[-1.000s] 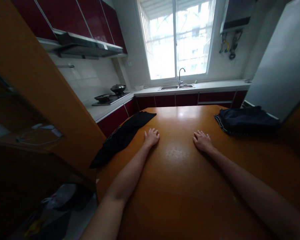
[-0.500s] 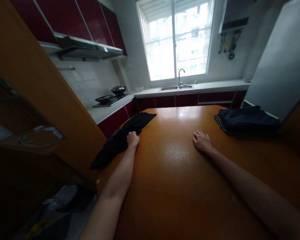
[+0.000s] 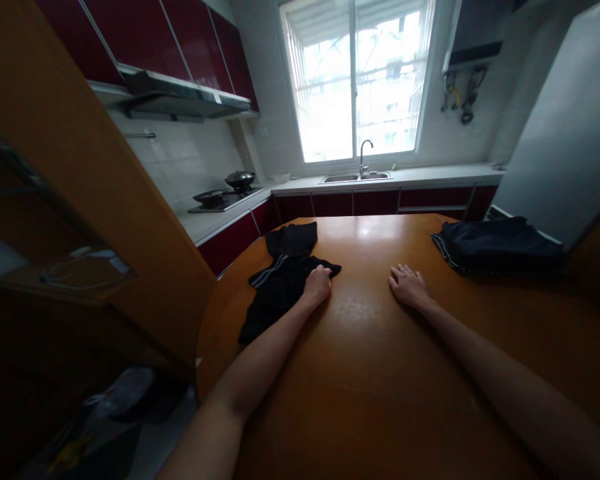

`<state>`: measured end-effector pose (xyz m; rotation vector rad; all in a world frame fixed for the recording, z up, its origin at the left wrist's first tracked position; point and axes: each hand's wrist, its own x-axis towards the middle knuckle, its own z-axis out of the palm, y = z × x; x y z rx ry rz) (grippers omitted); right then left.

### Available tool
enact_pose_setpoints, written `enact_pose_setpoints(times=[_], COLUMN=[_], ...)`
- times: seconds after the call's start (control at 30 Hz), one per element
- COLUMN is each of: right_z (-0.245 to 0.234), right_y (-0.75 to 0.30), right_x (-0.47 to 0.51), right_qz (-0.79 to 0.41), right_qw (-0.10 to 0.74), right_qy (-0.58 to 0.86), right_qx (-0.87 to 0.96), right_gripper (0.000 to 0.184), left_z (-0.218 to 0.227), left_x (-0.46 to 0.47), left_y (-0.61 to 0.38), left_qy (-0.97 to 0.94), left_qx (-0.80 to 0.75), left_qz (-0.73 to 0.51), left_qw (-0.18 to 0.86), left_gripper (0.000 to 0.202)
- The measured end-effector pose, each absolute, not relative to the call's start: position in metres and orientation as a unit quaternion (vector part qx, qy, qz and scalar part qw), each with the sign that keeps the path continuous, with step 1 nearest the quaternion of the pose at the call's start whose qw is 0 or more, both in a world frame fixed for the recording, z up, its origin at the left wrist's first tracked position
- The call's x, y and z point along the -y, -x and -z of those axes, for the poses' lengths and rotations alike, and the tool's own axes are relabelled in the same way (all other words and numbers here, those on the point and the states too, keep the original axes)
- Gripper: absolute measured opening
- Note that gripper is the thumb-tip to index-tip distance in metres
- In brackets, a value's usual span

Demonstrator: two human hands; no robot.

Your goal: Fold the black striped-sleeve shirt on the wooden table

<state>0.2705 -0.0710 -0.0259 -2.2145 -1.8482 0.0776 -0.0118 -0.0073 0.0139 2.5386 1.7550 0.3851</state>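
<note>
A black garment with pale stripes (image 3: 280,280) lies crumpled on the left part of the round orange-brown table (image 3: 370,373). My left hand (image 3: 318,283) is closed on the garment's right edge, gripping the cloth. My right hand (image 3: 406,285) rests flat on the tabletop to the right, fingers stretched out and holding nothing. Between the two hands is bare wood. A folded dark garment with a striped edge (image 3: 495,245) sits at the table's far right, away from both hands.
A wooden cabinet (image 3: 80,200) stands close on the left. Behind the table run a counter with a stove and pans (image 3: 225,193), a sink with tap (image 3: 361,175) under the window, and a grey refrigerator (image 3: 565,133) at right. Clutter lies on the floor (image 3: 110,413).
My left hand reached left onto the black garment, closed on it, and dragged it right onto the table. The right hand stayed flat in place.
</note>
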Motion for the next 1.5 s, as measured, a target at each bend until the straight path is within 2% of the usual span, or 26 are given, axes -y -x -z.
enact_pose_setpoints(times=[0.3,0.63,0.77,0.9,1.03,1.17,1.33,1.5], right_z=[0.024,0.027,0.026,0.024,0.023,0.026,0.026,0.026], right_y=[-0.27,-0.271,-0.27,-0.269,-0.269,-0.269,-0.27,-0.27], right_x=[0.072,0.07,0.071,0.072,0.072,0.071,0.071,0.071], right_qz=[-0.027,-0.027,-0.031,-0.034,-0.038,-0.033,-0.025,-0.023], right_qw=[0.129,0.139,0.135,0.133,0.131,0.136,0.14,0.143], right_qy=[0.761,0.762,0.763,0.76,0.76,0.762,0.758,0.758], right_qx=[0.635,0.632,0.632,0.635,0.635,0.633,0.637,0.636], right_gripper=[0.056,0.054,0.055,0.056,0.055,0.055,0.053,0.052], left_z=[-0.013,-0.02,-0.037,-0.056,-0.056,-0.034,-0.01,-0.01], left_x=[0.063,0.087,0.084,0.061,0.021,-0.01,-0.023,-0.025], left_y=[-0.035,-0.046,-0.038,-0.02,0.008,0.031,0.037,0.035], left_qy=[-0.892,-0.937,-0.932,-0.914,-0.858,-0.812,-0.807,-0.796], left_qx=[-0.439,-0.337,-0.356,-0.401,-0.505,-0.578,-0.58,-0.587], left_qz=[-0.107,-0.08,-0.052,-0.054,-0.082,-0.073,-0.09,-0.129], left_qw=[0.026,-0.057,-0.038,-0.025,-0.042,0.026,0.068,0.073], left_gripper=[0.036,0.026,0.022,0.027,0.051,0.069,0.067,0.058])
